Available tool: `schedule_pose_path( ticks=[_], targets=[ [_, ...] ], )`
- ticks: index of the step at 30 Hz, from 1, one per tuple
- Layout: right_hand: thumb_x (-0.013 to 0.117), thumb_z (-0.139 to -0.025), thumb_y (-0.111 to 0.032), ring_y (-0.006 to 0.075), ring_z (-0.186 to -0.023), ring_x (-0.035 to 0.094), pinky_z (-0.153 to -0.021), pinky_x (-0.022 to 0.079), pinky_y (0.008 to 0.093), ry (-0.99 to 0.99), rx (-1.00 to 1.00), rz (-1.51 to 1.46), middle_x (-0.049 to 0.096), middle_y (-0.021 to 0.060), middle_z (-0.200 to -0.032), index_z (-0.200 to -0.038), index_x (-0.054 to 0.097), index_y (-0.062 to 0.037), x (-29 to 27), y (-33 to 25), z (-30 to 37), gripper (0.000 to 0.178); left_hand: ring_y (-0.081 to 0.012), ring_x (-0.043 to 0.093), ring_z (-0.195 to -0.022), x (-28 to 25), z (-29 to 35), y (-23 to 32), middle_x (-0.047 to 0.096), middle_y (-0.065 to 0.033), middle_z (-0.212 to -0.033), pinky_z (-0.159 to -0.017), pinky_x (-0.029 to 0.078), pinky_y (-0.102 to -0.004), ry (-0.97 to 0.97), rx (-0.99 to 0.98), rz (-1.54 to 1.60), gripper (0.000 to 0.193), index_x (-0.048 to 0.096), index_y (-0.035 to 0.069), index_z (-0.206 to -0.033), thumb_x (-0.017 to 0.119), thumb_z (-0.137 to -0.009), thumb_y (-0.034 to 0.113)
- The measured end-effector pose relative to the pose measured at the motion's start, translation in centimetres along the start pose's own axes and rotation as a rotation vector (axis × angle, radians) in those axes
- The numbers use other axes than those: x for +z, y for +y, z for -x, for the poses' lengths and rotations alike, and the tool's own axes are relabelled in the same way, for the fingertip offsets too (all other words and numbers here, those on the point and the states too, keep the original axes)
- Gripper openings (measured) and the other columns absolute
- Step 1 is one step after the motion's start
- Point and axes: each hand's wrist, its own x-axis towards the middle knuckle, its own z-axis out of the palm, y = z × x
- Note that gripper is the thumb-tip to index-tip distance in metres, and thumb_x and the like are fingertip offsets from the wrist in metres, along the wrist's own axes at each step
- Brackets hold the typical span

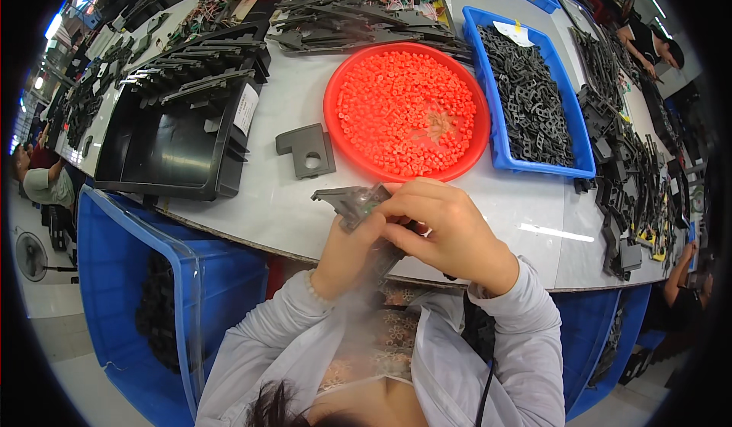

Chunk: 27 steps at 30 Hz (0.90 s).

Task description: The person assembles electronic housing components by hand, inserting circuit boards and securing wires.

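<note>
A dark grey moulded plastic part [352, 200] is held up in front of my chest, just off the table's near edge. My left hand [345, 250] is closed around it from below. From the right, my right hand [450, 225] has its thumb and fingers bent together at the part; whatever is between those fingertips is hidden. Just beyond my hands stands a round red tray [333, 133] of small red plastic pieces [396, 99]. Left of that tray, a grey plastic cover with a round hole [306, 152] lies on the table.
A black bin [171, 149] with long dark parts stands at the left. On the right is a blue tray [583, 164] of small black parts [530, 91]. Long dark strips and wires [358, 15] pile up at the back. Blue crates [137, 236] flank me below the table.
</note>
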Motion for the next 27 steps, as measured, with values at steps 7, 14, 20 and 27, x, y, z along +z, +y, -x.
schedule_pose_path(
  ticks=[7,14,20,27],
  targets=[
    [0.059,-0.077,-0.004,0.0233,-0.077,0.060,-0.069,0.047,0.0319,0.137,0.200,-0.223,0.064,0.0117,-0.086,-0.091,0.064,-0.0004,-2.0,0.5,1.5,0.016,-0.0295,0.063,-0.089,1.2,-0.5,1.3,0.059,-0.0206,-0.104,-0.068,0.056,-0.0379,0.216,0.003,0.011,0.046,0.039,-0.003,-0.126,0.043,-0.089,0.024],
    [0.056,-0.085,-0.008,0.0098,-0.075,0.054,-0.070,0.042,0.0229,0.200,0.558,-0.754,0.061,0.0033,-0.080,-0.085,0.062,0.0012,-0.4,1.3,8.1,0.011,-0.0338,0.059,-0.099,0.1,-1.0,1.4,0.056,-0.0204,-0.109,-0.069,0.057,-0.0398,0.224,0.121,-0.015,0.050,0.034,-0.001,-0.130,0.045,-0.089,0.025],
    [0.052,-0.091,-0.018,0.0077,-0.064,0.051,-0.060,0.041,0.0213,0.240,0.727,-0.900,0.059,0.0034,-0.075,-0.084,0.060,0.0008,1.6,1.8,7.5,0.022,-0.0323,0.058,-0.102,0.7,-0.8,1.5,0.056,-0.0208,-0.110,-0.072,0.056,-0.0377,0.197,0.151,-0.072,0.052,0.032,0.000,-0.130,0.046,-0.087,0.025],
    [0.062,-0.083,-0.003,0.0112,-0.079,0.054,-0.070,0.044,0.0239,0.347,0.522,-0.895,0.057,0.0050,-0.089,-0.093,0.059,0.0012,2.5,1.7,5.8,0.012,-0.0314,0.055,-0.108,0.8,0.0,1.4,0.054,-0.0234,-0.113,-0.083,0.052,-0.0402,0.065,0.215,-0.023,0.046,0.031,-0.001,-0.130,0.045,-0.089,0.015]
  ],
)
